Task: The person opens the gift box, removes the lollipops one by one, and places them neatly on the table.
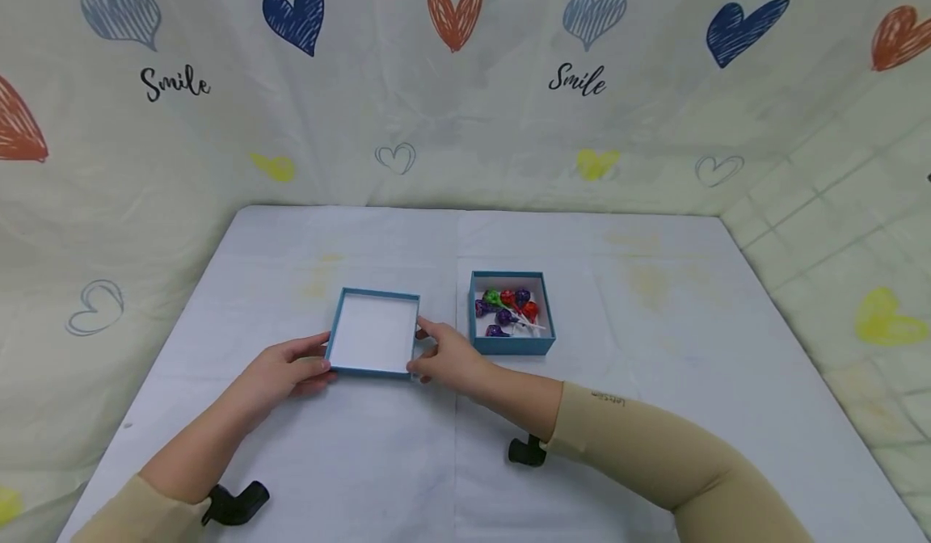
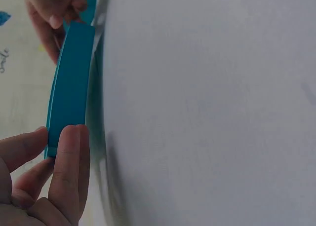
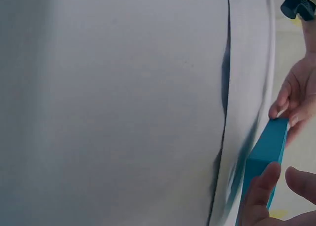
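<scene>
A shallow square box lid (image 1: pixel 376 333), teal outside with its white inside facing up, is between both hands. The left hand (image 1: pixel 294 367) holds its left side near the front corner. The right hand (image 1: pixel 452 357) grips its right side at the front. In the left wrist view, the left fingertips (image 2: pixel 69 137) press the lid's teal side wall (image 2: pixel 74 78). The right wrist view shows the right hand (image 3: pixel 261 196) at the lid's near end and the left hand across from it. Just right of the lid stands an open teal box (image 1: pixel 512 346) holding several wrapped lollipops (image 1: pixel 507 315).
A white cloth covers the table (image 1: pixel 655 446), with faint yellow stains. Behind it hangs a pale curtain (image 1: pixel 465 123) printed with hearts and "Smile". Black wrist mounts (image 1: pixel 236 504) are strapped by both beige sleeves (image 1: pixel 647 438).
</scene>
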Tool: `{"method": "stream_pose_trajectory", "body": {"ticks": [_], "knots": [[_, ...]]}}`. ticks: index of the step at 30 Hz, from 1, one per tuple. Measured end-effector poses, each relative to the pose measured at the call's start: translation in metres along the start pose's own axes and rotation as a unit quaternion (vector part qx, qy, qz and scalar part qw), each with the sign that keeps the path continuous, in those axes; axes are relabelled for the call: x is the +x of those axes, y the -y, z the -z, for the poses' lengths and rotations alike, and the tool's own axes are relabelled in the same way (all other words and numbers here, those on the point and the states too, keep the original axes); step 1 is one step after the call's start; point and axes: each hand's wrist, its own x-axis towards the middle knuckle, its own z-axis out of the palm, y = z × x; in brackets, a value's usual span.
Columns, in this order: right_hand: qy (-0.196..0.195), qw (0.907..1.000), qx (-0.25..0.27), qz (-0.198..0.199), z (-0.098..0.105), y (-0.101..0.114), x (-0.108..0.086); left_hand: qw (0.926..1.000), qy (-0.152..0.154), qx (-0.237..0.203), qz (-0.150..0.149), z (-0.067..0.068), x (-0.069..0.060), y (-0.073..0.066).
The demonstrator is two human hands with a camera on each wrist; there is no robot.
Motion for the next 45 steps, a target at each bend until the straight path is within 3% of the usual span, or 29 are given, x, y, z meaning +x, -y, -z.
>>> {"method": "stream_pose_trajectory", "body": {"ticks": [9,23,38,45], "knots": [[0.000,0.9991,0.003,-0.042,0.000,-0.012,0.003,0.9992,0.012,0.032,0.020,-0.003,0.006,0.001],[0.016,0.9989,-0.005,-0.044,0.004,-0.019,0.009,0.9977,0.022,0.060,0.020,0.001,0.017,0.006],[0.008,0.9991,-0.002,-0.042,0.010,-0.019,0.008,0.9959,0.013,0.089,0.008,-0.001,0.019,0.003],[-0.002,0.9992,0.006,-0.040,0.013,-0.015,0.001,0.9919,0.003,0.125,-0.023,0.003,0.017,-0.001]]}}
